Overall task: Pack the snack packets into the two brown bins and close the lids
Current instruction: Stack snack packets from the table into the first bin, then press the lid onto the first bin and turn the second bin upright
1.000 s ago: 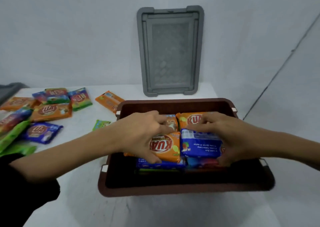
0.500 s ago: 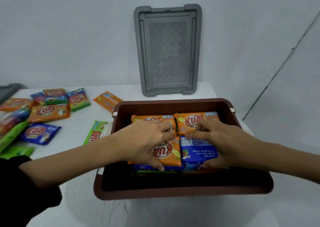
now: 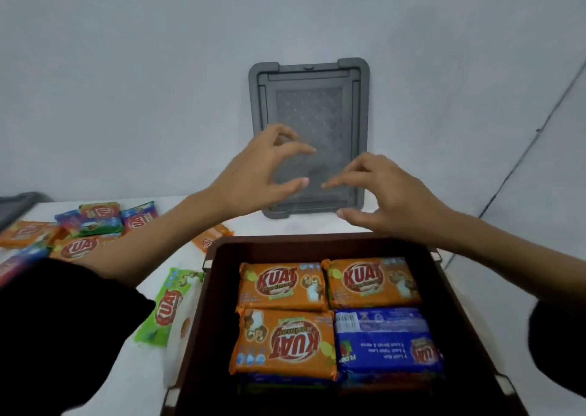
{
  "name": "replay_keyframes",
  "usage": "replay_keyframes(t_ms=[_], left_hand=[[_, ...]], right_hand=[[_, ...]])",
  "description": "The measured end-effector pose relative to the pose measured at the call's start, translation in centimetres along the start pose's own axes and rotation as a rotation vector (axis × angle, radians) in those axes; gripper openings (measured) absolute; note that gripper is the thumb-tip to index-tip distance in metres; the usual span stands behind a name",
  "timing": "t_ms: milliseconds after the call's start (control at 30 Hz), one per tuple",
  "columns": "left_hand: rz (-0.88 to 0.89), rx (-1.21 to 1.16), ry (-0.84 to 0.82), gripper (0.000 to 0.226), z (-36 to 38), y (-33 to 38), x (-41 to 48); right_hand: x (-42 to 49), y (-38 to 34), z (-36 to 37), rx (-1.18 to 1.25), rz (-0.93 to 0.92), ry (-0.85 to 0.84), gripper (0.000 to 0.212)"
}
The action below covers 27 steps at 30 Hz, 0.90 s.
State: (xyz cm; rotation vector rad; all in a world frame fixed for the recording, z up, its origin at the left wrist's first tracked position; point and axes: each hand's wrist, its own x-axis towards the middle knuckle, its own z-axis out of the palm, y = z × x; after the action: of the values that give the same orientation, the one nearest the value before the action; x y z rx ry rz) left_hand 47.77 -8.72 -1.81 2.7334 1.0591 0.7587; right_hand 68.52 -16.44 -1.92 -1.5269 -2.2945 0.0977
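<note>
Both hands hang in the air beyond the far wall of the brown bin [image 3: 203, 320], and neither holds anything. The left hand [image 3: 263, 168] is spread wide, fingers curved like a claw with the thumb apart below them. The right hand [image 3: 385, 193] is spread a little less, its fingers pointing left toward the other hand. Both are in front of the grey lid [image 3: 309, 98], which stands upright against the wall behind the bin. Whether any fingertip touches the lid cannot be told.

The bin is dark brown and rectangular, with pale clips at its corners, and it sits uncovered on the white table [image 3: 142, 384]. Its top layer holds four snack packets in a two-by-two block:
- Three are orange [image 3: 282, 285], marked KUAT in red; the near-left one is turned upside down.
- One is blue [image 3: 387, 342], in the near-right quarter, with a barcode showing.

Edges of more packets show beneath these, too hidden to count.

Just beside the bin's left wall lies one green packet [image 3: 168, 308]. At the bin's far-left corner another orange packet [image 3: 211, 238] shows, partly behind the left forearm. Well to the left of the bin is a loose cluster of packets [image 3: 95, 225], orange, blue and multicoloured. A black sleeve [image 3: 47, 336] covers part of it, so the count is unclear.
</note>
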Motion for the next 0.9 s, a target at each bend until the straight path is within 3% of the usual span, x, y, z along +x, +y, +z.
replay_keyframes(t_ms=[233, 367, 467, 667, 900], left_hand=[[-0.356, -0.051, 0.099, 0.096, 5.3, -5.7, 4.7], [-0.401, -0.011, 0.141, 0.11, 7.7, -7.4, 6.2], [-0.433, 0.062, 0.201, 0.114, 8.7, -8.0, 6.7], [-0.484, -0.054, 0.168, 0.124, 8.8, -8.8, 7.1], [-0.424, -0.006, 0.244, 0.124, 3.2, -5.0, 6.5]], right_hand=[[7.7, 5.1, 4.2, -0.094, 0.305, 0.233, 0.079], [9.6, 8.0, 7.2, 0.022, 0.417, 0.217, 0.093], [10.0, 9.5, 8.6, 0.059, 0.433, 0.177, 0.098], [9.8, 10.4, 8.6, 0.042, 0.379, 0.218, 0.107], [8.4, 7.8, 3.2, 0.002, 0.307, 0.288, 0.099]])
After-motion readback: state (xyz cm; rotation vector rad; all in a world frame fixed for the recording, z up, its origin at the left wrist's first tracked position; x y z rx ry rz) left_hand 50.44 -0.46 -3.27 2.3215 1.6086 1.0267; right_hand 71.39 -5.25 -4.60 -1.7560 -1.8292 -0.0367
